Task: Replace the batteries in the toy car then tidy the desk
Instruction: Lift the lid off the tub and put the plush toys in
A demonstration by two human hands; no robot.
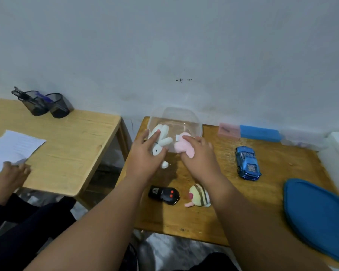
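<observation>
Desk (213, 218): wooden top, far edge against a pale wall.
Toy car (247, 162): blue, on its wheels on the desk's right half, lengthwise from far edge toward near edge — well apart from both hands, to the right of the right hand, touched by no finger.
Left hand (145, 157): fingers closed around a white plush rabbit (160, 142), forefinger stretched along its body; the rabbit's ears reach over the near rim of the container, 1 foot pokes out below the palm.
Right hand (200, 153): fingers curled over a pink plush toy (183, 146), held at the container's near rim, just beside the rabbit.
Clear container (192, 118): transparent plastic, open-topped, at the desk's far-left corner.
Remote control (163, 194): black with 2 red buttons, near the desk's left edge, below the left wrist.
Striped plush (200, 195): yellow and brown with a pink part, just right of the remote, under the right forearm.
Blue lid (317, 214): large, at the desk's near-right corner.
Cases: 1 pink case (229, 130) and 1 blue case (259, 133) side by side along the far edge, right of the container.
Second table (67, 145): to the left — carries 2 dark mesh pen cups (47, 104) and a sheet of paper (14, 147) with another person's hand (12, 173) at its near corner.
</observation>
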